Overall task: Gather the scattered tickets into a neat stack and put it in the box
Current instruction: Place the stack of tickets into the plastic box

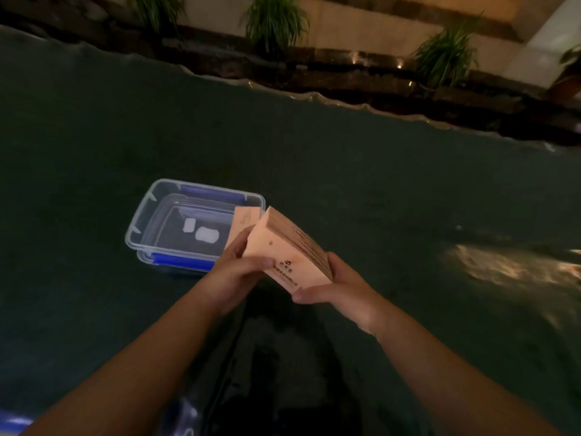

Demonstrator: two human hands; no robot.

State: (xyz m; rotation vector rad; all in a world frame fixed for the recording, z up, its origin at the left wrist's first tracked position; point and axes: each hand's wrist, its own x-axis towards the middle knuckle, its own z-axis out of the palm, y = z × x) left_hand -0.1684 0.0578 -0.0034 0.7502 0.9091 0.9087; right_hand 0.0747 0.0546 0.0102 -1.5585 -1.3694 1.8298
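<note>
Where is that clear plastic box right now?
The clear box sits open on the dark table, left of centre, just beyond the left hand and beside the ticket stack.

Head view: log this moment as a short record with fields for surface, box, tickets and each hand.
surface: dark green table top
box: clear plastic box with blue clips, open, no lid on it, left of the hands
box contents: two small white items on the bottom; no tickets inside
tickets: pink ticket stack, tilted, held above the table at the box's right edge
loose ticket: one pink ticket behind the stack, offset from it
left hand: left hand grips the stack's left side
right hand: right hand supports the stack's lower right corner
</note>
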